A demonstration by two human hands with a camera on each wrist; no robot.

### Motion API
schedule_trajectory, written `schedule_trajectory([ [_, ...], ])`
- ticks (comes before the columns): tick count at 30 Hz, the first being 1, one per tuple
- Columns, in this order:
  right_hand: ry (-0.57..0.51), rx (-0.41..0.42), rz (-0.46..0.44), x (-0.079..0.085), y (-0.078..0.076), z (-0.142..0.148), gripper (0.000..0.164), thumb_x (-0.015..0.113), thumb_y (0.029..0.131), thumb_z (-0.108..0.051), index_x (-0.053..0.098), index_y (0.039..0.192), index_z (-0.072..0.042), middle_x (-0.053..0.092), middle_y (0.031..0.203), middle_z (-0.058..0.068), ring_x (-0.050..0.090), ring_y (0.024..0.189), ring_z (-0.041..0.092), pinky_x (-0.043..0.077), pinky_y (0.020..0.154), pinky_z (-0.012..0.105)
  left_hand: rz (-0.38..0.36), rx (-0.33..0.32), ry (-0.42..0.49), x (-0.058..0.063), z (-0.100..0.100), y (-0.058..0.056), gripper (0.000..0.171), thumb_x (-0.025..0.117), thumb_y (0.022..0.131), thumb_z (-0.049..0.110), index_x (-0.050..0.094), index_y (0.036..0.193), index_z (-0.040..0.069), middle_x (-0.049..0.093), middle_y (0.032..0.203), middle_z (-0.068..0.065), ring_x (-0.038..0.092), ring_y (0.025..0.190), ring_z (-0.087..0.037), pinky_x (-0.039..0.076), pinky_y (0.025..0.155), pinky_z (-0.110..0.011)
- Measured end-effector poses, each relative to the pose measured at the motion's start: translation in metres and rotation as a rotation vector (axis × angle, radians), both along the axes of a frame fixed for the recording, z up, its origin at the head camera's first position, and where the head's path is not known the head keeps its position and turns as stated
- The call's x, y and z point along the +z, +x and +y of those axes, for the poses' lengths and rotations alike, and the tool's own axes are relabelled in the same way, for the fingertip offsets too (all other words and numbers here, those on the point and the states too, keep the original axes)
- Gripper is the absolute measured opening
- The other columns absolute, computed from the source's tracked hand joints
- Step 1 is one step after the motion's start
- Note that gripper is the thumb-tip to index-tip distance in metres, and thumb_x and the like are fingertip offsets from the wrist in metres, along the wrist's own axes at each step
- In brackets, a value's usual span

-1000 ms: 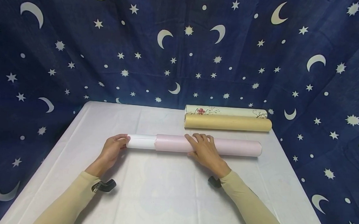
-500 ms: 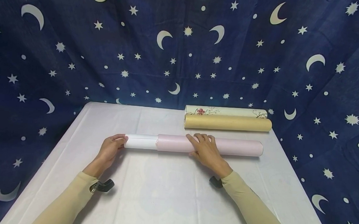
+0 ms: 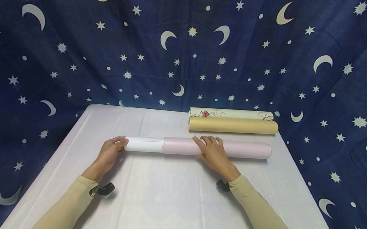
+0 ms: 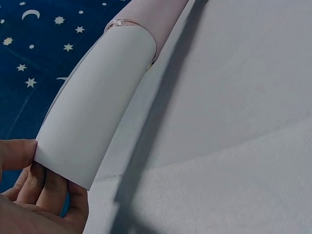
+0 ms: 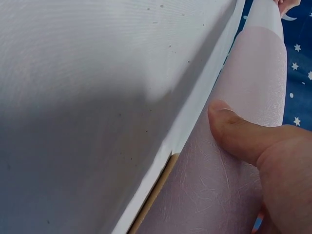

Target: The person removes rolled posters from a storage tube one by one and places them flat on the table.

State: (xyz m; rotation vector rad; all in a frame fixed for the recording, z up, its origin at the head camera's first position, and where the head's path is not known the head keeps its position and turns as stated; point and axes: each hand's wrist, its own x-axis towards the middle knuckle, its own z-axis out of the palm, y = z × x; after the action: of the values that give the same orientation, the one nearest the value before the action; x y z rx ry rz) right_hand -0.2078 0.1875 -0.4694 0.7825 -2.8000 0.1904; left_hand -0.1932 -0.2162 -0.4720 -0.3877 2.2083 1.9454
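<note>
A pink textured wallpaper roll [image 3: 247, 150] lies crosswise over the white-covered table. From its left end sticks a rolled white paper sleeve [image 3: 144, 144] with a lengthwise seam. My left hand [image 3: 108, 153] pinches the sleeve's outer end; in the left wrist view the thumb [image 4: 18, 153] is on its edge and the other fingers are underneath. My right hand [image 3: 215, 154] grips the middle of the pink roll from above, its thumb [image 5: 239, 134] lying along the near side in the right wrist view. The sleeve's inner part is hidden inside the roll.
Behind the pink roll, at the back right of the table [image 3: 166, 196], lie a yellow roll [image 3: 232, 125] and a cream roll with a blossom print [image 3: 236, 113]. A dark blue curtain [image 3: 144, 33] with moons and stars hangs behind and at both sides.
My left hand has moved left with the sleeve's end, and my right hand has shifted slightly right with the pink roll. More of the white sleeve shows now.
</note>
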Motion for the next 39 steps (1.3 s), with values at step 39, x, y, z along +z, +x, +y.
schedule_trajectory([
  [39, -0.005, -0.023, 0.023, -0.001, -0.001, 0.026, 0.078, 0.081, 0.078, -0.036, 0.045, 0.146, -0.024, 0.058, 0.132, 0.011, 0.054, 0.12, 0.035, 0.03, 0.106, 0.064, 0.024, 0.049, -0.008, 0.001, -0.028, 0.003, 0.056, 0.056, 0.1, 0.029, 0.041, 0.142, -0.004, 0.055, 0.114, 0.006, 0.058, 0.091, 0.003, 0.048, 0.089, -0.018],
])
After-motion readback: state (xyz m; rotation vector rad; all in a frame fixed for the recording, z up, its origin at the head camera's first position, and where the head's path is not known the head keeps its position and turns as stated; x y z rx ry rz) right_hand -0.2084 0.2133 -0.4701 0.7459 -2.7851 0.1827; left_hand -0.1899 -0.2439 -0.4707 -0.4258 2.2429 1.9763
